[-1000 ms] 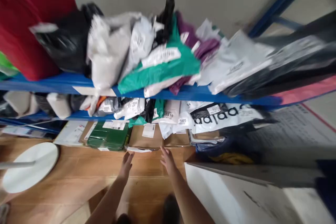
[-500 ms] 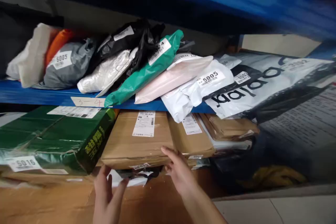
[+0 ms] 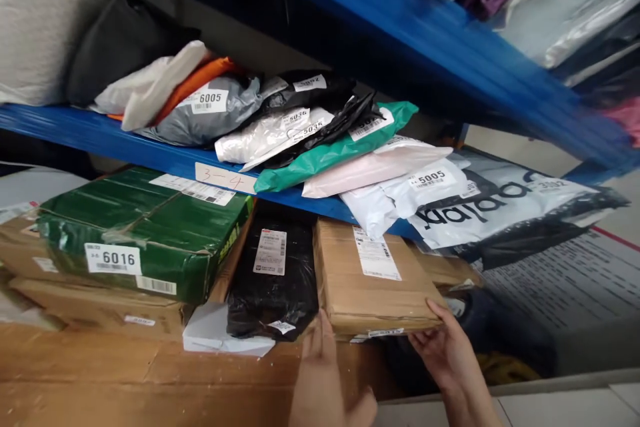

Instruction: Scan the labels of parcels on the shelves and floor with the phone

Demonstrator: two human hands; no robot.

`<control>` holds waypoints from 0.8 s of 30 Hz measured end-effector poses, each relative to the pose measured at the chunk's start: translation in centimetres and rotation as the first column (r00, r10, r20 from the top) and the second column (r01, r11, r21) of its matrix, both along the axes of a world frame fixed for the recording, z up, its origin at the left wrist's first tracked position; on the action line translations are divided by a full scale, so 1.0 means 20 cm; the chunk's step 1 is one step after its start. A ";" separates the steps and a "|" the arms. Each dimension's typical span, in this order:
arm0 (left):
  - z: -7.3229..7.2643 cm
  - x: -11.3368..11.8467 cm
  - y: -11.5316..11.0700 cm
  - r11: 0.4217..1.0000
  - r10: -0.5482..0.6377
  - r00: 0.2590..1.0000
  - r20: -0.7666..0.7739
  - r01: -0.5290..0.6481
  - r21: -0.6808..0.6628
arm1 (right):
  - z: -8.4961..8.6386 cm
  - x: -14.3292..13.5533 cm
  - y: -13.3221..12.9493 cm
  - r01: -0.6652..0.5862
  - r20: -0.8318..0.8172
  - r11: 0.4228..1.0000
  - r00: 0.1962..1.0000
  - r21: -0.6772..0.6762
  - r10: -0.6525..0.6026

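Cardboard box [image 3: 360, 293] under the blue shelf [image 3: 165, 159]
Right hand [image 3: 447, 347] grasps its front right corner; left hand [image 3: 320, 373] at the left corner, hold unclear; black parcel [image 3: 275, 290] just beside

Well left of the left hand [image 3: 317, 373], a green box [image 3: 130, 217] labelled 6016 lies over a flat carton [image 3: 105, 307]. Beyond and above the right hand [image 3: 450, 350], a blue shelf [image 3: 90, 136] carries a white bag [image 3: 400, 192] labelled 5005.
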State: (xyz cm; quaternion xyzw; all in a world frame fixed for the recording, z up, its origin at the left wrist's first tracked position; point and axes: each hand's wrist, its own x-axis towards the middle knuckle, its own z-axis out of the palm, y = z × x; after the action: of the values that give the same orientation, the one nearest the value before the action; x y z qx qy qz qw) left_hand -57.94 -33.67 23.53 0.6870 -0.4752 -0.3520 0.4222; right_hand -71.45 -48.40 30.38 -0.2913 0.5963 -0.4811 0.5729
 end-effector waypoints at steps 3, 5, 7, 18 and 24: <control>0.12 -0.05 -0.05 0.996 0.039 0.999 0.012 -0.039 0.075 | -0.04 0.03 -0.05 0.058 -0.022 0.996 0.998 -0.065 -0.060; 0.16 -0.02 -0.04 0.995 0.047 0.999 0.016 -0.048 0.083 | -0.05 0.07 -0.07 0.115 -0.073 0.984 0.989 -0.132 -0.126; 0.14 0.06 0.00 1.000 -0.016 0.999 0.034 0.016 0.009 | -0.06 0.09 -0.07 0.137 -0.118 0.971 0.980 -0.195 -0.162; -0.60 0.61 0.19 0.758 0.639 0.770 0.002 -0.629 0.173 | -0.61 0.04 0.18 -0.104 -0.283 0.937 0.959 -0.334 0.005; -0.55 0.68 0.16 0.850 0.498 0.865 0.062 -0.501 0.165 | -0.95 0.36 0.40 -0.551 -0.392 0.767 0.818 -0.328 0.420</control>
State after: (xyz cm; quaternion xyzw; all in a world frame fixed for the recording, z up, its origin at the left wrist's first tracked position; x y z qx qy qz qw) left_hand -44.39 -30.45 12.51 0.8242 -0.2513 -0.2650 0.4329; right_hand -64.17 -40.40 11.32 -0.6237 0.4574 -0.3836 0.5046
